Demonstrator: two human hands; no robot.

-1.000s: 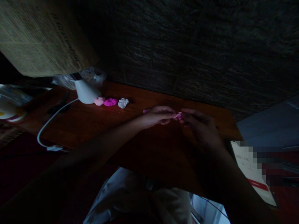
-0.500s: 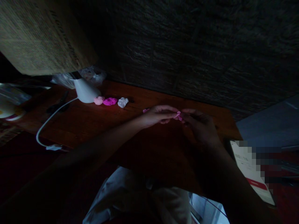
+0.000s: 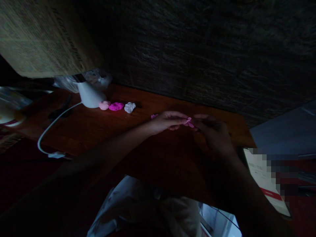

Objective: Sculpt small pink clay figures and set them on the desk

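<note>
Between the fingertips of both hands is a small, thin piece of pink modelling clay (image 3: 189, 122). My left hand (image 3: 166, 121) pinches its left side, thumb against the fingers. From the right, my right hand (image 3: 212, 129) closes its thumb and fingers on the other edge; those fingers are dark and partly hidden. Behind my left hand a bit of another pink piece (image 3: 154, 116) shows on the wooden table (image 3: 91, 131). Farther left sit a light pink lump (image 3: 104, 105), a bright magenta lump (image 3: 116, 106) and a white lump (image 3: 129, 107) of clay in a row.
A lamp with a white base (image 3: 91, 95) and a printed shade (image 3: 49, 39) stands left, its white cable (image 3: 43, 131) looping over the table edge. Dark scissors (image 3: 60, 112) lie nearby. A lit phone (image 3: 264, 181) is at right. A dark textured wall (image 3: 197, 59) rises behind.
Both hands stay almost in the same place. The pink clay piece shows slightly more between the fingertips, and my right fingers have shifted a little on it.
</note>
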